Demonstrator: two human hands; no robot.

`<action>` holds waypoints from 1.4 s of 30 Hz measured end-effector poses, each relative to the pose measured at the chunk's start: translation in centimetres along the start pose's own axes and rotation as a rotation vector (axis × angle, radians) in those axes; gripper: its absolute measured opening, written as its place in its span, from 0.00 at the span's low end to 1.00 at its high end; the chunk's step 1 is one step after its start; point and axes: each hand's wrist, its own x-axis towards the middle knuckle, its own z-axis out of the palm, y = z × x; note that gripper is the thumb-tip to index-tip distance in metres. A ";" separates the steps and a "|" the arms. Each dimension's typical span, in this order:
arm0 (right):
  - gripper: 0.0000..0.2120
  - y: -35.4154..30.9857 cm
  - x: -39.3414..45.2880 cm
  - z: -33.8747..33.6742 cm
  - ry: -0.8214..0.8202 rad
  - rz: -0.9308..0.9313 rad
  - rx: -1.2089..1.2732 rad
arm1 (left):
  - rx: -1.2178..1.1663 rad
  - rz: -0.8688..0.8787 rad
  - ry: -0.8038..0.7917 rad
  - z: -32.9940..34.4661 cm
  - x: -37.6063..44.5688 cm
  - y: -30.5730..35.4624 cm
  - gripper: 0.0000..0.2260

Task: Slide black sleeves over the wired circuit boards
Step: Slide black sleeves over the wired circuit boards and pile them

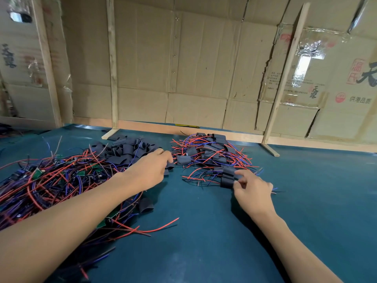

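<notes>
A tangle of bare green circuit boards with red and blue wires (51, 176) lies at the left on the blue mat. Behind it is a heap of loose black sleeves (126, 150). A pile of sleeved boards (212, 154) lies at centre right. My left hand (151, 170) reaches over the mat and its fingers curl round a black sleeve (169, 167) at the heap's near edge. My right hand (251, 190) pinches a sleeved board (226, 183) at the near edge of the centre-right pile.
Cardboard walls (183, 68) with wooden uprights (112, 64) close off the back of the blue mat (204, 231). A single black sleeve (145, 205) lies near my left forearm. Wooden feet (270, 150) of the uprights rest on the mat.
</notes>
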 end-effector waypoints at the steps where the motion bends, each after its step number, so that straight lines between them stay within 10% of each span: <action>1: 0.14 -0.1 -0.1 0.1 -0.007 0.006 0.001 | -0.055 0.009 -0.003 0.0 0.0 0.2 0.17; 8: 0.10 -2.6 -1.8 -0.6 -0.005 -0.177 0.149 | -0.474 0.101 0.351 -1.0 -0.2 4.8 0.18; 13: 0.28 -8.9 -7.0 2.9 -0.480 -0.638 0.101 | -0.528 0.030 0.323 -0.9 0.1 6.5 0.30; 18: 0.07 -8.8 -5.7 1.6 -0.574 -0.772 0.253 | -0.580 -0.042 0.305 -1.1 -1.7 4.2 0.38; 35: 0.04 -3.3 -2.2 -1.9 -0.525 -0.530 0.162 | -0.478 -0.171 0.152 -2.2 -3.4 -1.0 0.19; 42: 0.04 -1.8 -0.7 -3.4 -0.476 -0.432 -0.081 | -0.209 0.265 -0.171 -1.9 -5.4 1.1 0.10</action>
